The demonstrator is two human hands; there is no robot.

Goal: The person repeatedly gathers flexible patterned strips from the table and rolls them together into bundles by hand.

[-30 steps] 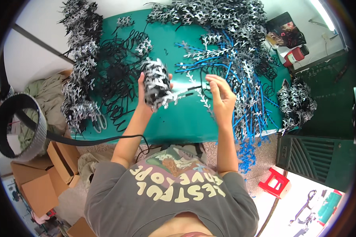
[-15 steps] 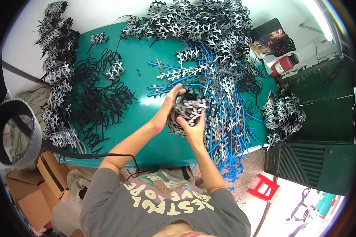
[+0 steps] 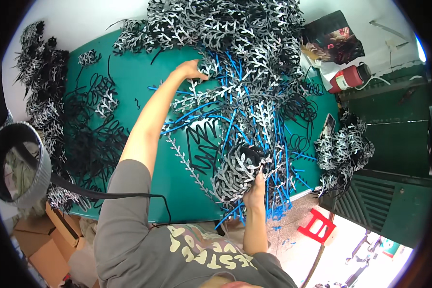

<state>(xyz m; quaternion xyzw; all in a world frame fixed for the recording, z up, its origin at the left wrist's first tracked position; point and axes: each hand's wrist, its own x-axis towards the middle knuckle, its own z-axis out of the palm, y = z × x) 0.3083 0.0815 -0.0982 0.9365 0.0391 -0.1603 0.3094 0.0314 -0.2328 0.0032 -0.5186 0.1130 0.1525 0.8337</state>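
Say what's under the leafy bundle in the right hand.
Blue strips and green table show around the leafy bundle; whatever sits directly beneath is covered, can't tell.

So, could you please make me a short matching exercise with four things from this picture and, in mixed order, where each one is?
Things
1. leafy bundle
2. red bottle
3. red stool
4. left hand

Places
A. on the floor, to the right of the person
B. at the leafy strands on the far part of the green table
C. in the grip of the right hand
D. at the far right, beside the dark floral-print bag

Pairs: 1-C, 2-D, 3-A, 4-B
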